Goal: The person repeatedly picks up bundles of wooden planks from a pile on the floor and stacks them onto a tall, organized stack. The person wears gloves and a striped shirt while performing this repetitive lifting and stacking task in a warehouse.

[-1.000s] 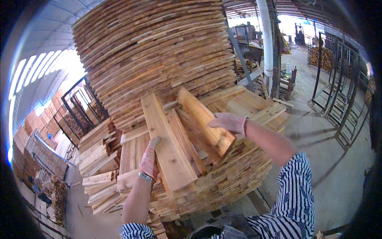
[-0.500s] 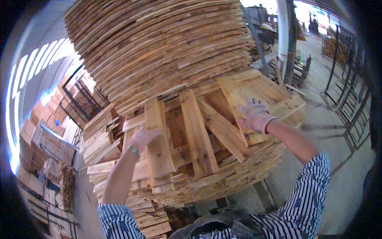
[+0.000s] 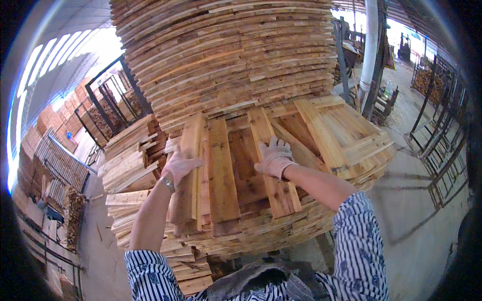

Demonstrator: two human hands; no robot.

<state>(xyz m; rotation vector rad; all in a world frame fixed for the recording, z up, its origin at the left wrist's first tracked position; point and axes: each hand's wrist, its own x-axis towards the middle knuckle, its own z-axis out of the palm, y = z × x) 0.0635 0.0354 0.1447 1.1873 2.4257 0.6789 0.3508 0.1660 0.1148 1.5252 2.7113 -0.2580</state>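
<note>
My left hand (image 3: 179, 165), in a pale knitted glove, grips the left edge of a wooden plank (image 3: 187, 195), with the thumb across its top. That plank is blurred. Beside it to the right lies another plank (image 3: 223, 175), untouched. My right hand (image 3: 275, 159), gloved too, rests with fingers apart on a third plank (image 3: 283, 195). Farther right are a slanting plank (image 3: 301, 148) and a broad one (image 3: 324, 133). All of them lie loose across the top of a low board stack (image 3: 296, 228).
A tall stack of boards (image 3: 226, 60) rises directly behind the low one. Shorter board piles (image 3: 128, 165) stand at the left. A white post (image 3: 369, 50) is at the back right, and dark metal racks (image 3: 437, 130) stand on the concrete floor (image 3: 396, 215) at the right.
My right hand has left the broad plank on the right and come left onto a middle plank. My left hand has shifted to the leftmost plank. The view has turned slightly.
</note>
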